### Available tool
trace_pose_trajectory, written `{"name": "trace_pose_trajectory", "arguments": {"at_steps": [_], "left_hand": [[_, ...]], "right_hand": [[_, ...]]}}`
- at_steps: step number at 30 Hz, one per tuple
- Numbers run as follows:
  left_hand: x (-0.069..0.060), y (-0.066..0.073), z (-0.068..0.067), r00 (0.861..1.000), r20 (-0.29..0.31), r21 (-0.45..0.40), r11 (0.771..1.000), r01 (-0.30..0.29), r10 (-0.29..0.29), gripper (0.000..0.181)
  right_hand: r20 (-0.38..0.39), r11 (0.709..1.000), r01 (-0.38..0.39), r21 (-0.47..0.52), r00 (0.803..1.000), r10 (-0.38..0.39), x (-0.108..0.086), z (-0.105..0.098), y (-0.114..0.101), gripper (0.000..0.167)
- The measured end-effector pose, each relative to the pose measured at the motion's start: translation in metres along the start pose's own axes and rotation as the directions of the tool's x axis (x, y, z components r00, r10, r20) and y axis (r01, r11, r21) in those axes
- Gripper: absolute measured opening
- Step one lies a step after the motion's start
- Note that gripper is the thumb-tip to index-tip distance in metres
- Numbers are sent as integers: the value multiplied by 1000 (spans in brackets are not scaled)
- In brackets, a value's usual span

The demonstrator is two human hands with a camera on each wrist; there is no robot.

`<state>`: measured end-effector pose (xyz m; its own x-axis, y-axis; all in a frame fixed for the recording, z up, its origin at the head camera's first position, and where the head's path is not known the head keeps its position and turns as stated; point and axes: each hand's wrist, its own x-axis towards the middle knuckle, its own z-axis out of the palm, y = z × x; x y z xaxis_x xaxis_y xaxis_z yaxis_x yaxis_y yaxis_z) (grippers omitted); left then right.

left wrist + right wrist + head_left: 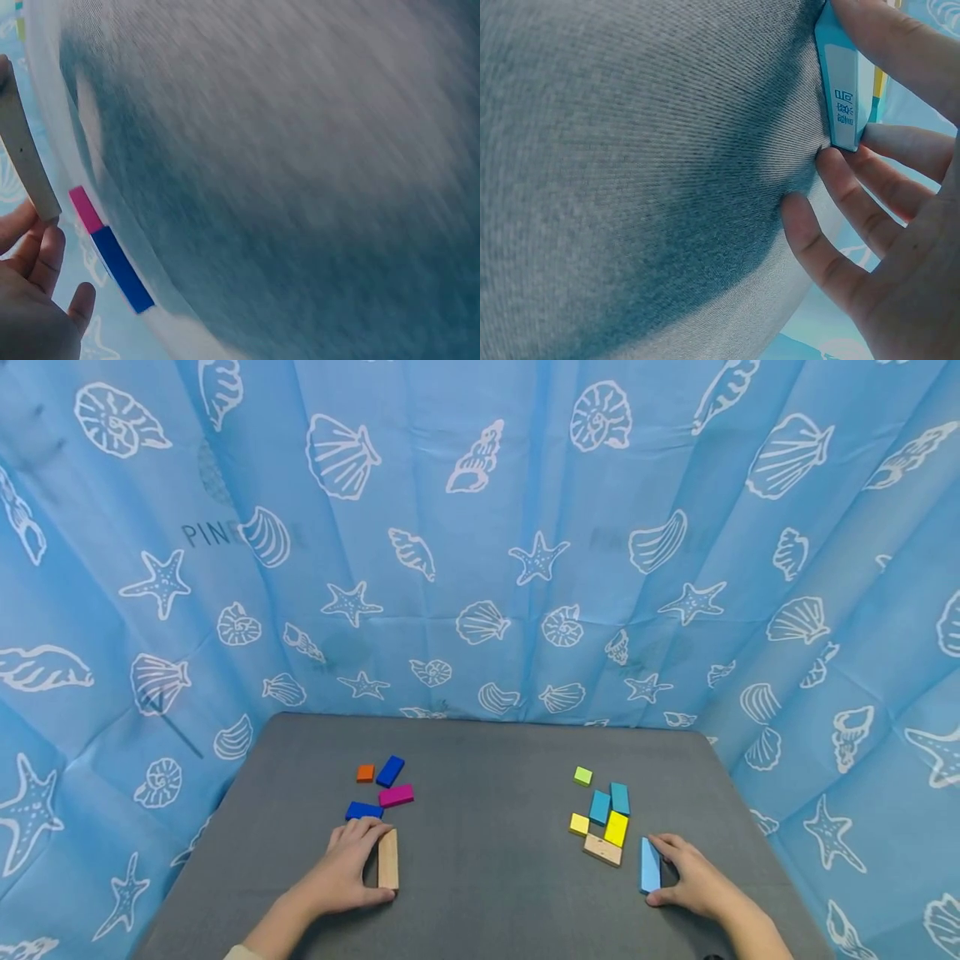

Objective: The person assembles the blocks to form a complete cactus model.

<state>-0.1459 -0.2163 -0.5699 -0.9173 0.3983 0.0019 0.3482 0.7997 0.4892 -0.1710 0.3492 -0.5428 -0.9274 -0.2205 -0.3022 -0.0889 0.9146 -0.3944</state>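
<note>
Lengthwise between thumb and fingertips, my left hand pinches a plain wooden block by its two ends. The left wrist view shows that wooden block with fingertips at its lower end. Over on the right, my right hand grips a light blue block the same way. Printed characters mark the side of the blue block in the right wrist view. A dark blue block lies just beyond the left fingers, apart from the wooden one.
At left, a magenta block, another dark blue block and an orange block lie on the grey table. Right of centre are two teal blocks, yellow blocks, a green cube and a wooden block. A shell-patterned curtain hangs behind.
</note>
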Motion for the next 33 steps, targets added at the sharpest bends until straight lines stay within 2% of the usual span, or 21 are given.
{"name": "trace_pose_trajectory", "arguments": {"at_steps": [7, 12, 24, 33], "left_hand": [[8, 15, 8, 1000, 14, 15, 1000, -23, 23, 92], [16, 34, 13, 999, 35, 21, 999, -34, 34, 92], [42, 79, 35, 991, 105, 93, 992, -91, 81, 93], [52, 107, 49, 981, 155, 76, 989, -130, 117, 91]], "right_hand": [[4, 1000, -7, -6, 1000, 7, 0, 0, -1, 104], [1, 1000, -9, -4, 1000, 9, 0, 0, 0, 104], [-16, 1000, 8, 7, 1000, -8, 1, 0, 1, 103], [-15, 1000, -4, 9, 1000, 4, -1, 0, -1, 103]]}}
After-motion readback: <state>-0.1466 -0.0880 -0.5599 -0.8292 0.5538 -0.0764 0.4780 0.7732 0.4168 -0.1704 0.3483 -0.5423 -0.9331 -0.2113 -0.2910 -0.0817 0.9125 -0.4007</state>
